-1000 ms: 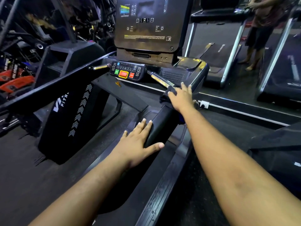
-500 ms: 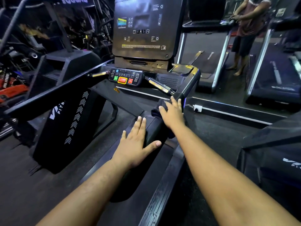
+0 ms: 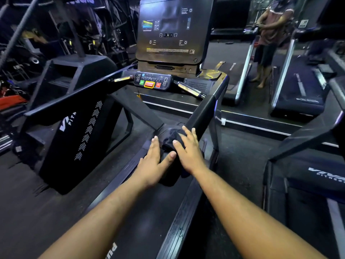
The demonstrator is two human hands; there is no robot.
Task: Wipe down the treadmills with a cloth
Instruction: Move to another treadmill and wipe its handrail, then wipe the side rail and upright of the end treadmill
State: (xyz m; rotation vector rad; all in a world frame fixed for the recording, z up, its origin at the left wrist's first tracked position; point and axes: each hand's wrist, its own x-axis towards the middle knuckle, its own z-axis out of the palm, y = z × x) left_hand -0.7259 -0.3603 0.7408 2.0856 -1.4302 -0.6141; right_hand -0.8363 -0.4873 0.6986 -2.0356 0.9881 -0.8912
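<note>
Dim gym floor, dark rubber, machines all round — treadmill (image 3: 168, 212) fills the centre of the frame, its console screen (image 3: 173, 32) at upper centre and the button panel (image 3: 152, 83) just below it. Another treadmill (image 3: 298, 98) sits upper right with a second person (image 3: 270, 34) standing by it; a third machine is cut off at the right edge. Black side panel (image 3: 74, 139) with a partly readable logo at left of centre.

Right handrail (image 3: 202, 113) runs diagonally from the console down to mid-frame. Cloth (image 3: 170, 137) — dark, bunched — sits on the lower end of that rail, centre frame.

Right hand (image 3: 188, 152) lies flat on the cloth, fingers straight, pressing it to the rail. Left hand (image 3: 153, 163) also flat with fingers extended, resting on the rail end just beside the cloth, thumb touching it. Neither hand is curled round anything.

Step in hand, as I read it: wiping the right rail, now at its lower end. Next move likely needs the cloth carried over the rail's end cap or on to the console and left rail, with pressure kept on.

Hard to see: cloth blends into the black rail, edges unclear. Underside of the rail hidden. Screen text too small to read.
</note>
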